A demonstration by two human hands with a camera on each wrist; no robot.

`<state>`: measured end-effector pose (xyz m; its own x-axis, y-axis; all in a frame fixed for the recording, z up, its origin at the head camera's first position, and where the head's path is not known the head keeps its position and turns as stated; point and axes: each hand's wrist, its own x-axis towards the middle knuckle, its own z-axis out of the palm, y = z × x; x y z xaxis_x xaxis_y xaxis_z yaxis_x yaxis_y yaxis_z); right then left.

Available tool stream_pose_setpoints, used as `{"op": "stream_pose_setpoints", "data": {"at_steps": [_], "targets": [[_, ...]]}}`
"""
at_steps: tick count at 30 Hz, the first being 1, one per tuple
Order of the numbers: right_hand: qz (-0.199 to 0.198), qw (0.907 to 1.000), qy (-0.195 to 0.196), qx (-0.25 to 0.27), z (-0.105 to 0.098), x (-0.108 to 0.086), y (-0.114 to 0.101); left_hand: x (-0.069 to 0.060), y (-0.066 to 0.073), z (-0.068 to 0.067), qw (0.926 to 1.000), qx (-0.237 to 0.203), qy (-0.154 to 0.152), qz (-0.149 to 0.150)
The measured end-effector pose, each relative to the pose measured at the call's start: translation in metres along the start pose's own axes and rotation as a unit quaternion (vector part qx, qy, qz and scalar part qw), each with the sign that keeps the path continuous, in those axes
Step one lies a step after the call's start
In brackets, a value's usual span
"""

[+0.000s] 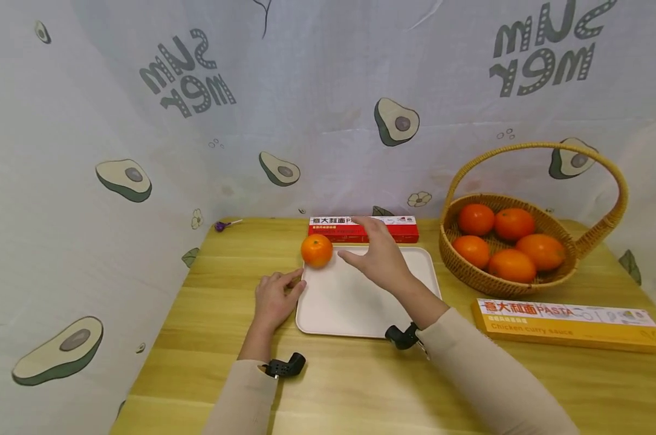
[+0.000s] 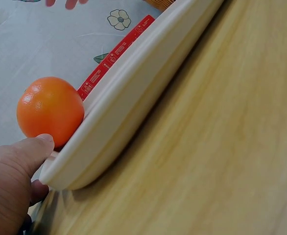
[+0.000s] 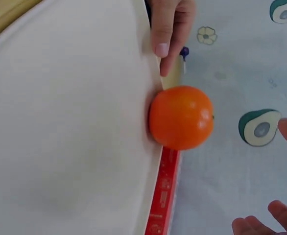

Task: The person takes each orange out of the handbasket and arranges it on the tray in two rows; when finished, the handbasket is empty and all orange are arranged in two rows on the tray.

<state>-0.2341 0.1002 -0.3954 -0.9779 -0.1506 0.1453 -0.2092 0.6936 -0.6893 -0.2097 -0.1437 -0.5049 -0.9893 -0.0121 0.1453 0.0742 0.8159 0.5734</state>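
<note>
One orange (image 1: 316,251) sits at the far left corner of a white tray (image 1: 355,302). My left hand (image 1: 276,296) rests on the table at the tray's left edge. In the left wrist view its thumb (image 2: 33,147) touches the rim just below the orange (image 2: 50,110), and another fingertip lies lower, beside the tray's corner. Over the tray, my right hand (image 1: 376,254) is raised with thumb and fingers spread wide, apart from the orange. The right wrist view shows those fingers (image 3: 285,213) with a gap to the orange (image 3: 181,117).
A wicker basket (image 1: 453,254) with a tall handle holds several orange fruits at the right. A yellow pasta box (image 1: 572,326) lies before it; a red pasta box (image 1: 409,232) lies behind the tray. A purple lollipop (image 1: 220,226) is at the table's back left. Patterned cloth (image 1: 328,121) hangs behind.
</note>
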Motion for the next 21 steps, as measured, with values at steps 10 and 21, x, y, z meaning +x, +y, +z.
{"op": "stream_pose_setpoints", "data": {"at_steps": [10,21], "targets": [[-0.021,0.9967,0.015,-0.078,-0.058,-0.011,0.036,0.001,0.0,0.001,0.9999,-0.009,0.001,0.008],[-0.024,0.9876,0.013,-0.155,-0.126,-0.035,0.087,-0.001,0.0,0.002,1.0,-0.008,0.003,0.004]]}}
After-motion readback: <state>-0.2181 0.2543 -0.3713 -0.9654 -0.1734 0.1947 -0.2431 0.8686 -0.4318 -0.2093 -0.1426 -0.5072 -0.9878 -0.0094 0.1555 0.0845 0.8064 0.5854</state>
